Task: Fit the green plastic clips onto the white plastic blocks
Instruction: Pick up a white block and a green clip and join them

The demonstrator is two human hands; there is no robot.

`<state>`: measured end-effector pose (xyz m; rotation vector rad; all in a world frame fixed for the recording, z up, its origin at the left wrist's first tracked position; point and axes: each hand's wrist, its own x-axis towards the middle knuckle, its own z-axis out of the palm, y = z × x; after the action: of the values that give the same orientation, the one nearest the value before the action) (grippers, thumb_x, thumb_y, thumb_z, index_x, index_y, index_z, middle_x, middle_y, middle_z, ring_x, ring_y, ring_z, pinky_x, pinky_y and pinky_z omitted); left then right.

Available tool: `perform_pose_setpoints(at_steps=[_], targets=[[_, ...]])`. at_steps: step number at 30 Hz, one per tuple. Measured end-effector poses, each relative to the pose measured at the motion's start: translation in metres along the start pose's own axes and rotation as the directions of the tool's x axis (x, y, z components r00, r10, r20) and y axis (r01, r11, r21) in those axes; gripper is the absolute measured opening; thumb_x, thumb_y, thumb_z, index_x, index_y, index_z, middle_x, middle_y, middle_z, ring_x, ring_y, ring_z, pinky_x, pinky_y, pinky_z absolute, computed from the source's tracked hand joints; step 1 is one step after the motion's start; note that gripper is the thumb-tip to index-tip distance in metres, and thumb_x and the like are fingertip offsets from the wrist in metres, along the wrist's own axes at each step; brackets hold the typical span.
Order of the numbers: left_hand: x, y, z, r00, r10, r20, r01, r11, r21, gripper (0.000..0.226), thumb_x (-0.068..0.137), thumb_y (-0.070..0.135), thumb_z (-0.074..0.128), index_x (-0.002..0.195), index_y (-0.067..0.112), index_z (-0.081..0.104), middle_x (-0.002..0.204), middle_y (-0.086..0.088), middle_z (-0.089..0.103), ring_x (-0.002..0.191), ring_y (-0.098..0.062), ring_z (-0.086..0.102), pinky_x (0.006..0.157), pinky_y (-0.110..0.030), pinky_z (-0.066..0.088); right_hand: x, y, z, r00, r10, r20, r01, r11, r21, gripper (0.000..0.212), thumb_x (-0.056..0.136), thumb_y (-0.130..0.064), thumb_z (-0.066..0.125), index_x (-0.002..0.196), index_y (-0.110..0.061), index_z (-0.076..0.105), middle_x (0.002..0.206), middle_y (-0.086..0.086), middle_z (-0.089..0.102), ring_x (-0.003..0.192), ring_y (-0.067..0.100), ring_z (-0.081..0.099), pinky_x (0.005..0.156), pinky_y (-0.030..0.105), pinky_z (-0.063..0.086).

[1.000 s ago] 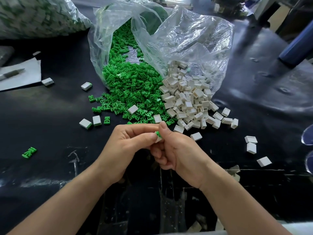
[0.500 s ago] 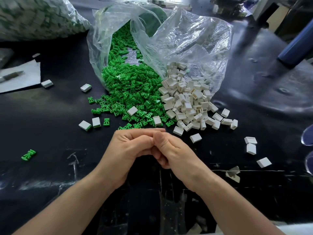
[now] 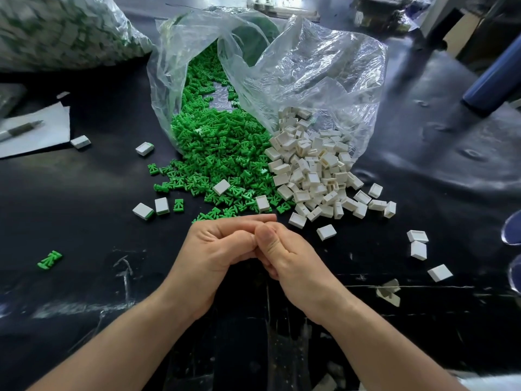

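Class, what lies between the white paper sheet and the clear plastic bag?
Head view: two white plastic blocks, one beside the paper sheet, one nearer the bag.

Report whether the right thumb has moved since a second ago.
Yes. The right hand has lowered its thumb toward the person, closing against the left hand, judged against the lone white block just to its right.

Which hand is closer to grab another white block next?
Probably the right hand: a loose white block lies just beside it, and the white pile spreads on that side. The left hand sits nearer the green clips.
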<state>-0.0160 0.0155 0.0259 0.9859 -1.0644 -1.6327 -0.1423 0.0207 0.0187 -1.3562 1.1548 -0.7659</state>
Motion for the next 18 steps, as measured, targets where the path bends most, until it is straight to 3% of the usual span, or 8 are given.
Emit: perform_pose_setpoints(at_steps=[4,8,13,18], targets=[[-0.0006,0.0001,0.0006,1.0,-0.012,-0.026,0.012,1.0,-0.02,0.019,0.058,-0.006,0.066,0.074,0.0,0.074,0.096,-0.009,0.073,0.07,-0.025,0.069,0.057,-0.026,0.056,0.0004,0.0033,0.0019,0.999,-0.029,-0.025,0.028,0.998,-0.054,0.057,0.075,-0.062,0.029,0.104,-0.024,0.06,0.061,-0.04,0.051,0.063,-0.018,0.049,0.058,0.005,0.037],[-0.0003,-0.0019,0.0,0.999,-0.016,-0.042,0.015,0.999,-0.033,0.022,0.065,0.002,0.054,0.074,0.0,0.074,0.097,-0.008,0.073,0.074,-0.023,0.071,0.059,-0.025,0.055,0.0003,0.0034,0.0025,0.999,-0.022,-0.029,0.019,0.997,-0.08,0.06,0.076,-0.063,0.028,0.108,-0.024,0.06,0.068,-0.037,0.054,0.067,-0.016,0.05,0.061,0.008,0.038],[-0.0003,-0.0048,-0.0014,0.999,-0.003,-0.048,0.002,1.0,-0.016,0.023,0.064,0.002,0.054,0.073,0.003,0.075,0.097,-0.007,0.073,0.081,-0.02,0.071,0.062,-0.023,0.055,0.001,0.0071,0.0041,0.999,-0.017,-0.049,0.014,0.997,-0.073,0.067,0.072,-0.072,0.029,0.108,-0.025,0.061,0.101,-0.01,0.064,0.099,0.005,0.059,0.091,0.035,0.048],[0.0002,-0.0055,-0.0018,0.999,0.007,-0.041,-0.007,1.0,-0.007,0.024,0.063,0.002,0.054,0.071,0.006,0.076,0.097,-0.006,0.073,0.083,-0.02,0.071,0.064,-0.023,0.055,0.0013,0.0084,0.005,0.997,-0.041,-0.072,0.034,0.994,-0.101,0.061,0.077,-0.065,0.029,0.108,-0.022,0.061,0.103,-0.01,0.064,0.101,0.007,0.059,0.092,0.038,0.048]])
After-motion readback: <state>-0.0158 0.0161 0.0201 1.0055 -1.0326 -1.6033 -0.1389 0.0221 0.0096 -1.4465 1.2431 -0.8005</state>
